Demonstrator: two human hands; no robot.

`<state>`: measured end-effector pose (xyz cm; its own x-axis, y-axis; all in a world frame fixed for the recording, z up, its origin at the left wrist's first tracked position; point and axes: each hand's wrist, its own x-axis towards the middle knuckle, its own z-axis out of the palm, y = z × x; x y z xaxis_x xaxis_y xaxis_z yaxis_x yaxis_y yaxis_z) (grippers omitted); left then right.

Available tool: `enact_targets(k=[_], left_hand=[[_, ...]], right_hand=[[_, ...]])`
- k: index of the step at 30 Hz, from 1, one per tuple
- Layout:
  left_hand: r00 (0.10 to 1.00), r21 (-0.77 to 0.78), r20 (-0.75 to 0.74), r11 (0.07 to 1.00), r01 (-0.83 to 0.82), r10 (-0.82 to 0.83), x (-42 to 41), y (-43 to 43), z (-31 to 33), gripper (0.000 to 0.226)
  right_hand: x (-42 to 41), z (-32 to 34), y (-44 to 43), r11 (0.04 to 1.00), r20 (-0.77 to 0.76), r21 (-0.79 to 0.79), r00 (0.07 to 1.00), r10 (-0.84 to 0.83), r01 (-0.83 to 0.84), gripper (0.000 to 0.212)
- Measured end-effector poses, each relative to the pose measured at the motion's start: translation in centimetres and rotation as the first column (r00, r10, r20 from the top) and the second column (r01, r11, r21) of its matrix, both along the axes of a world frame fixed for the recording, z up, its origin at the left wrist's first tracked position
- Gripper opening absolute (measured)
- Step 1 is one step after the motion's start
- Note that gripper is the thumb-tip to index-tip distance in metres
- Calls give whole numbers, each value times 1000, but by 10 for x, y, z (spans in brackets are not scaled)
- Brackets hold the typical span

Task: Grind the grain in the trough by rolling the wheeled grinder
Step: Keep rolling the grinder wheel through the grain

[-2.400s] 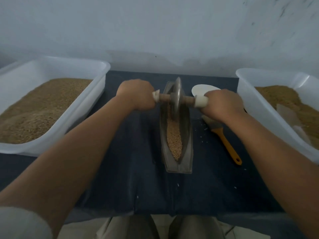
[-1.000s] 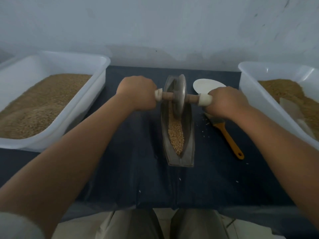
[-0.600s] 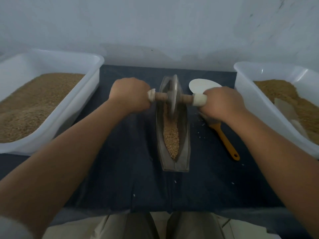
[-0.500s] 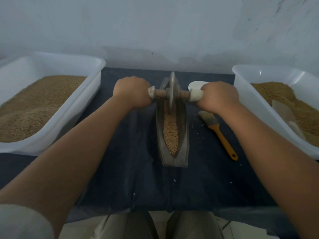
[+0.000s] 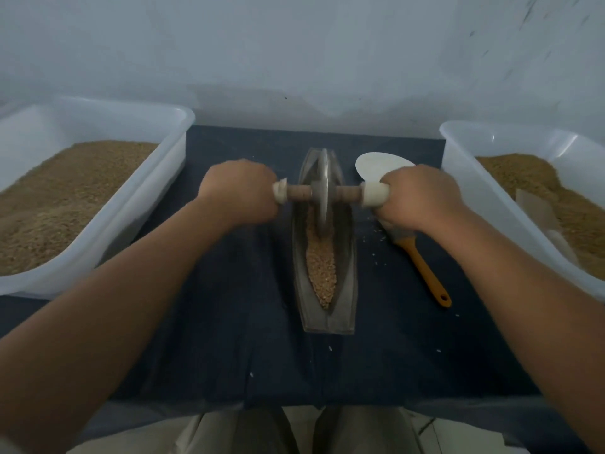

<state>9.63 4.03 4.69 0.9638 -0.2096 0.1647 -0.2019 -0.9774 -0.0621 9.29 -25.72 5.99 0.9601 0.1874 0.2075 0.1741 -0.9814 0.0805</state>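
A narrow boat-shaped metal trough [image 5: 343, 283] lies lengthwise on the dark cloth, with tan grain [image 5: 321, 267] along its groove. The wheeled grinder [image 5: 322, 191], a thin metal disc on a wooden axle with white end caps, stands upright in the far half of the trough. My left hand [image 5: 240, 191] is closed around the left end of the axle. My right hand [image 5: 417, 198] grips the right end. The disc's lower edge sits in the grain.
A white tub of brown grain [image 5: 98, 204] stands at the left, another white tub [image 5: 484, 178] at the right. A brush with an orange handle [image 5: 424, 267] and a white scoop [image 5: 379, 163] lie right of the trough. Loose grains dot the cloth [image 5: 229, 339].
The grinder has rolled back and forth along the far part of the trough; since half a second ago it came slightly nearer, uncovering more of the white scoop. Both hands kept their grip.
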Motion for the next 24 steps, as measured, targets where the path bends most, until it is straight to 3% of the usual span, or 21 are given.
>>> enact_targets(k=[2, 6, 10, 13, 15, 20, 24], left_hand=[[1000, -33, 18, 999, -21, 22, 21, -5, 5, 37], [1000, -2, 27, 1000, 13, -13, 7, -6, 5, 35], [993, 46, 22, 992, 119, -120, -50, 12, -3, 28], [988, 56, -21, 987, 151, -150, -68, 23, -5, 28], [989, 41, -78, 991, 128, -125, -55, 19, -3, 27], [1000, 19, -17, 1000, 0, 0, 19, -5, 13, 31], [996, 5, -78, 999, 42, -41, 23, -5, 16, 31]], right_hand=[[17, -1, 6, 1000, 56, 2, 998, -28, 28, 28], [9, -4, 1, 1000, 7, 6, 1000, -21, 21, 24], [-41, 5, -11, 998, -261, 32, 963, 63, -56, 23], [-66, 20, -10, 988, -398, 88, 905, 152, -127, 34], [-53, 14, -9, 995, -353, 57, 930, 102, -88, 25], [12, -1, 5, 998, 5, 30, 999, -53, 53, 25], [19, 3, 4, 999, -30, 14, 998, -46, 46, 26]])
